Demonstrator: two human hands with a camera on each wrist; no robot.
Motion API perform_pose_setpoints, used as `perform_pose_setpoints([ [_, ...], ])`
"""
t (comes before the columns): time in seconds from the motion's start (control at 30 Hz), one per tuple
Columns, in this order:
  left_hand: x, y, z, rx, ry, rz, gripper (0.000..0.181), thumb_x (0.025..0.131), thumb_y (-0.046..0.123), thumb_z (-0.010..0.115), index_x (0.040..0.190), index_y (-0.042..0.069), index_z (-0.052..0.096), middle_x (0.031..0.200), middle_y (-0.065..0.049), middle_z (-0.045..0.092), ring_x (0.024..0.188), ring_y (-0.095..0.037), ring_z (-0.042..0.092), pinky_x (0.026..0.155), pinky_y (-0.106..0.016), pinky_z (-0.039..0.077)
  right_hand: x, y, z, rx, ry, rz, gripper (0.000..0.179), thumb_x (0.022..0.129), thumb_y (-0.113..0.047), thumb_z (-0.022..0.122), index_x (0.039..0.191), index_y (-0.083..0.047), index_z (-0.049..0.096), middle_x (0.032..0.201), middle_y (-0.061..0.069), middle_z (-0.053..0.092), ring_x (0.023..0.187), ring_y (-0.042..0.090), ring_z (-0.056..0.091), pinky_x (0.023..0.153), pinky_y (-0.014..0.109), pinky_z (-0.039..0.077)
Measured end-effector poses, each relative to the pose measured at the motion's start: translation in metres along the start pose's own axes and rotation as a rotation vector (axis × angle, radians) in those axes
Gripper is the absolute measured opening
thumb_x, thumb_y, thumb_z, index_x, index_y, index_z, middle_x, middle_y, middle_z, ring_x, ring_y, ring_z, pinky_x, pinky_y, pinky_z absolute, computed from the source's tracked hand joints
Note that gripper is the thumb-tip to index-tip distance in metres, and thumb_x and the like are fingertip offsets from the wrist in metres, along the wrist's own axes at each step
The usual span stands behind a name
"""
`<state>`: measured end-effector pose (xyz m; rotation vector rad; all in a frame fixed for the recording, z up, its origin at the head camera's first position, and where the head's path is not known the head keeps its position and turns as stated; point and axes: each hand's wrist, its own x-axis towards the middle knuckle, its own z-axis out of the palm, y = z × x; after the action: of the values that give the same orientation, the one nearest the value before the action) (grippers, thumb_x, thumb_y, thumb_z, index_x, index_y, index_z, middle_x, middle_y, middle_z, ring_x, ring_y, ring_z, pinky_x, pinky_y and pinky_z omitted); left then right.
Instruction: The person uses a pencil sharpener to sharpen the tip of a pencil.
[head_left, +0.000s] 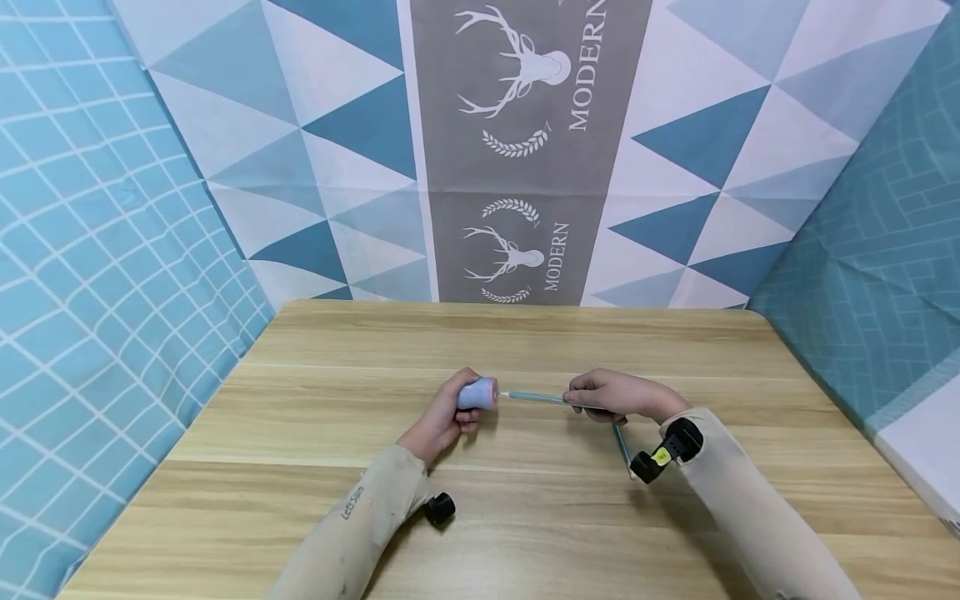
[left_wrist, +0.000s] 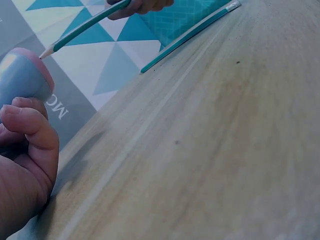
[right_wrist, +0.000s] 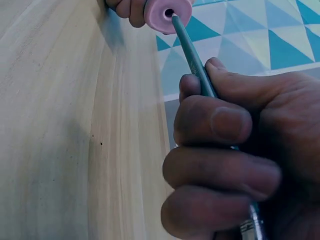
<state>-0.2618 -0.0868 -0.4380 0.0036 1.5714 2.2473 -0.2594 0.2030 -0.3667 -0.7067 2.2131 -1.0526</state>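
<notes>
My left hand (head_left: 444, 421) grips a light blue pencil sharpener (head_left: 472, 395) with a pink end, its fingers curled round the body. The pink face (right_wrist: 156, 16) with its round hole points toward my right hand (head_left: 617, 393). That hand holds a green pencil (head_left: 534, 398) between thumb and curled fingers, over the table. In the left wrist view the pencil's sharpened tip is right at the pink face; from the right wrist it lines up with the hole. The pencil's rear end passes under my right fingers (right_wrist: 220, 170).
A second green pencil (left_wrist: 187, 39) with a pale end lies on the wood-grain table (head_left: 525, 517), just below my right hand. Patterned cloth (head_left: 360, 167) hangs behind the table, with blue cloth at both sides. A white surface (head_left: 926, 442) borders the right edge.
</notes>
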Motion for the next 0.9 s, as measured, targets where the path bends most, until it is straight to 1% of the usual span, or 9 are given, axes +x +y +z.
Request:
perform_pose_setpoints([
  [0.1, 0.000, -0.001, -0.001, 0.005, 0.002, 0.004, 0.020, 0.090, 0.029, 0.047, 0.089, 0.009, 0.052, 0.064, 0.001, 0.049, 0.042, -0.002, 0.034, 0.042, -0.019, 0.025, 0.000, 0.004, -0.001, -0.008, 0.005, -0.030, 0.033, 0.107, -0.020, 0.043, 0.090, 0.007, 0.052, 0.053, -0.002, 0.039, 0.042, 0.011, 0.032, 0.044, 0.025, 0.032],
  [0.2, -0.001, -0.001, -0.001, 0.010, -0.007, 0.010, 0.020, 0.091, 0.028, 0.047, 0.090, 0.009, 0.052, 0.064, 0.001, 0.049, 0.042, -0.002, 0.034, 0.043, -0.018, 0.026, -0.002, 0.009, -0.003, -0.009, 0.031, -0.045, 0.032, 0.107, -0.019, 0.042, 0.094, 0.008, 0.053, 0.059, 0.000, 0.046, 0.047, 0.013, 0.039, 0.046, 0.027, 0.036],
  [0.33, -0.001, -0.001, -0.002, 0.004, -0.017, 0.005, 0.020, 0.091, 0.029, 0.047, 0.090, 0.010, 0.052, 0.064, 0.000, 0.049, 0.042, -0.001, 0.034, 0.043, -0.018, 0.025, -0.006, 0.012, -0.009, 0.036, 0.088, -0.041, 0.029, 0.108, -0.016, 0.041, 0.104, 0.010, 0.053, 0.071, 0.006, 0.055, 0.056, 0.017, 0.046, 0.048, 0.030, 0.039],
  [0.5, -0.002, 0.001, -0.001, -0.005, -0.025, -0.002, 0.020, 0.091, 0.029, 0.046, 0.090, 0.010, 0.051, 0.063, 0.001, 0.048, 0.041, -0.001, 0.033, 0.042, -0.018, 0.025, -0.013, 0.013, -0.018, 0.132, 0.190, -0.037, 0.027, 0.107, -0.012, 0.041, 0.115, 0.012, 0.050, 0.082, 0.010, 0.063, 0.064, 0.021, 0.054, 0.053, 0.030, 0.046],
  [0.57, -0.002, 0.001, -0.001, -0.005, -0.030, -0.002, 0.020, 0.091, 0.029, 0.046, 0.089, 0.010, 0.051, 0.063, 0.001, 0.049, 0.041, -0.001, 0.034, 0.042, -0.018, 0.025, -0.016, 0.015, -0.022, 0.176, 0.234, -0.042, 0.027, 0.106, -0.010, 0.041, 0.117, 0.014, 0.048, 0.085, 0.011, 0.064, 0.068, 0.022, 0.057, 0.057, 0.032, 0.051],
  [0.63, -0.002, 0.001, -0.001, -0.006, -0.036, -0.004, 0.020, 0.091, 0.029, 0.046, 0.088, 0.010, 0.051, 0.063, 0.001, 0.049, 0.041, -0.001, 0.034, 0.042, -0.018, 0.025, -0.020, 0.018, -0.025, 0.227, 0.277, -0.050, 0.027, 0.106, -0.008, 0.041, 0.119, 0.016, 0.045, 0.090, 0.014, 0.065, 0.071, 0.023, 0.060, 0.061, 0.036, 0.055],
  [0.73, -0.001, 0.000, -0.001, -0.007, -0.039, -0.003, 0.020, 0.092, 0.029, 0.046, 0.088, 0.010, 0.051, 0.063, 0.001, 0.049, 0.042, -0.002, 0.034, 0.042, -0.018, 0.025, -0.025, 0.026, -0.031, 0.271, 0.344, -0.054, 0.028, 0.105, -0.006, 0.041, 0.120, 0.018, 0.043, 0.096, 0.018, 0.063, 0.076, 0.026, 0.064, 0.067, 0.043, 0.058],
  [0.9, -0.002, 0.000, -0.001, -0.012, -0.027, -0.002, 0.020, 0.092, 0.029, 0.047, 0.089, 0.009, 0.050, 0.064, 0.001, 0.048, 0.042, -0.002, 0.035, 0.042, -0.018, 0.025, -0.033, 0.038, -0.038, 0.270, 0.436, -0.010, 0.030, 0.105, -0.008, 0.044, 0.121, 0.017, 0.044, 0.100, 0.022, 0.059, 0.082, 0.029, 0.067, 0.072, 0.049, 0.059],
])
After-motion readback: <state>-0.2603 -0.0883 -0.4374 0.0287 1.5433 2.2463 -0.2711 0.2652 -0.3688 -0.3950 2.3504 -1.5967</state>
